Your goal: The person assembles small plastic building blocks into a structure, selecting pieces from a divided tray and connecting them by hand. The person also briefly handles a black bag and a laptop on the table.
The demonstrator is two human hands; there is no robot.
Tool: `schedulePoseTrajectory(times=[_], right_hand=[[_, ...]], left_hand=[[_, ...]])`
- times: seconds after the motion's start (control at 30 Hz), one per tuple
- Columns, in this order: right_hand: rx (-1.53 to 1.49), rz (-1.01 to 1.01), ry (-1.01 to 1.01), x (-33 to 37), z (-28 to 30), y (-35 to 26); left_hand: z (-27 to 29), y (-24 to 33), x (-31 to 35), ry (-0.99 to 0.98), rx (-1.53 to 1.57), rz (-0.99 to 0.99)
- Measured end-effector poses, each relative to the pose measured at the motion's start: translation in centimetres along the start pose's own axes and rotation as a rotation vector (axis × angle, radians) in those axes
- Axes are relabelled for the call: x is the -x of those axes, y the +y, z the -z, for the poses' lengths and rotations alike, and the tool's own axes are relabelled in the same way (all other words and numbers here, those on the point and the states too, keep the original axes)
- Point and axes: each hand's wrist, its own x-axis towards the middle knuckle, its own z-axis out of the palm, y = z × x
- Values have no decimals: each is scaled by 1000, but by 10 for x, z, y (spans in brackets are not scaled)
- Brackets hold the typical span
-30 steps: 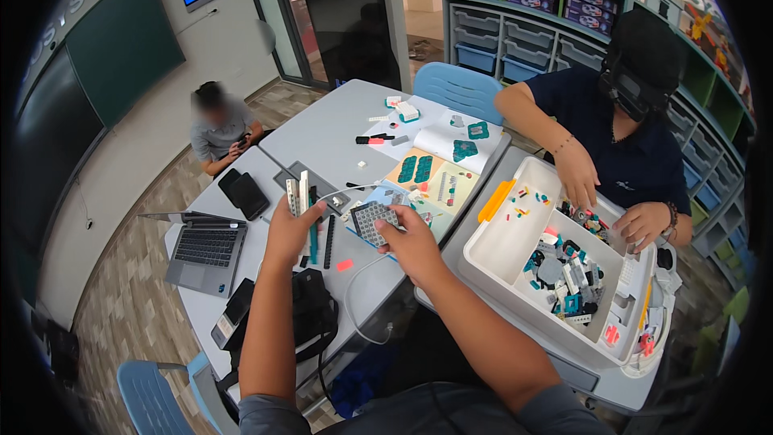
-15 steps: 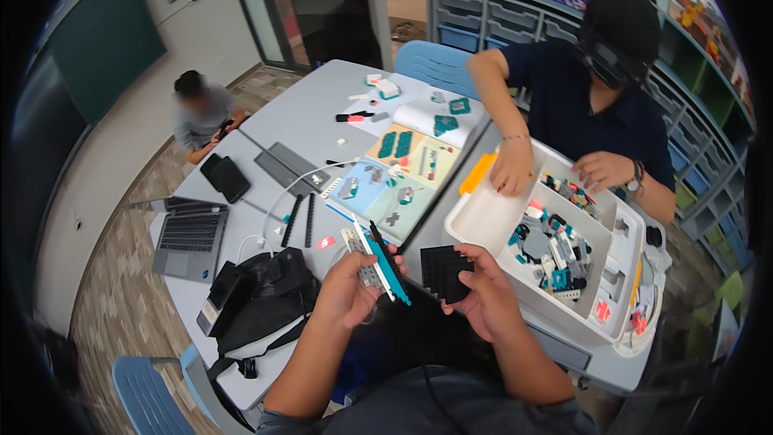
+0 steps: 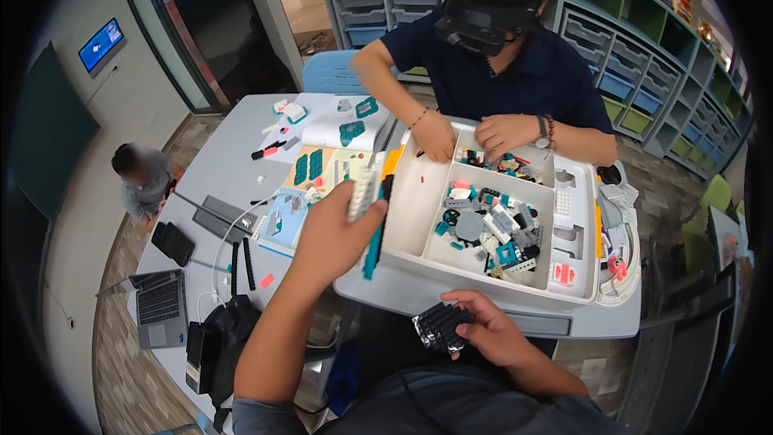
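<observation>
My left hand (image 3: 332, 229) grips a stack of building plates (image 3: 373, 251), in white, teal and black, raised in front of the tray's left end. The fingers wrap behind it and are partly hidden. Low and close to my body, my right hand (image 3: 489, 332) pinches a black studded building plate (image 3: 437, 328) that catches the light. Just beyond both hands stands a white sorting tray (image 3: 412, 221). Loose bricks (image 3: 499, 229) in grey, white, teal and black lie in its compartments. An instruction booklet (image 3: 283, 216), lying open, is partly covered by my left hand and forearm.
Across the table, a co-worker's hands (image 3: 503, 135) reach into the tray's far compartments. At left are a laptop (image 3: 163, 306), a black bag (image 3: 233, 338), a white cable and two long black beams (image 3: 248, 264). Another person (image 3: 145, 181) sits beyond the table's left side.
My view has swung to the right. My left hand has carried the plate stack up toward the tray, while my right hand has lowered the black plate toward my body and tilted it.
</observation>
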Motion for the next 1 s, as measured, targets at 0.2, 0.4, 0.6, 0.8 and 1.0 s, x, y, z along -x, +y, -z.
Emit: schedulePoseTrajectory(times=[0.2,0.4,0.6,0.8,1.0], right_hand=[[12,36,13,18,14,4],[-14,6,3,32,33,7],[29,-58,1,36,32,6],[55,-62,6,32,29,3],[59,-70,-7,21,30,6]], left_hand=[[-60,1,-65,-342,-373,168],[-94,-16,-84,-488,-462,229],[-98,-3,-101,-661,-323,572],[-107,-37,-84,-565,-692,7],[-80,-10,-80,-559,-111,383]])
